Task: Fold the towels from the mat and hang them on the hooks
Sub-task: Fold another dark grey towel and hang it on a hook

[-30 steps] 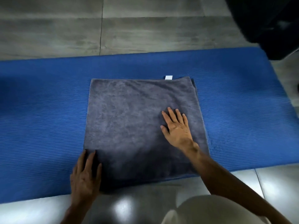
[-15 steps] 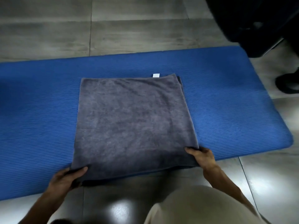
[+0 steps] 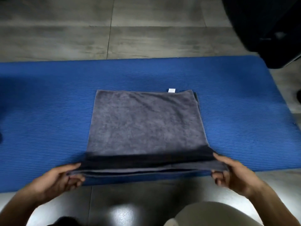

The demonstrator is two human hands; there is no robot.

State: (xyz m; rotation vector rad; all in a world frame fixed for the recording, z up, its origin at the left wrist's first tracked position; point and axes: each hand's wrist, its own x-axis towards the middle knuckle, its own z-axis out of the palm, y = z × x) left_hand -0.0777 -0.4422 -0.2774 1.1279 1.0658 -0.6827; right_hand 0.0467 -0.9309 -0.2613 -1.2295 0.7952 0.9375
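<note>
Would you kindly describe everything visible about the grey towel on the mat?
The grey towel is soft, fuzzy terry-like cloth, folded into a layered rectangle lying flat on the blue mat. A small white tag sticks out at its far edge, where lower layers peek out at the right corner. Its near edge is lifted off the mat, showing stacked layers: the left hand pinches the near left corner, the right hand the near right.

— What's around, apart from the work itself?

— Grey floor tiles, with pale grout lines crossing at the far side. The near tiles shine with a glare.

— And that dark shape far right?

— A black bulky object standing on the floor; I can't tell what it is. Something dark shows at the right edge too.
</note>
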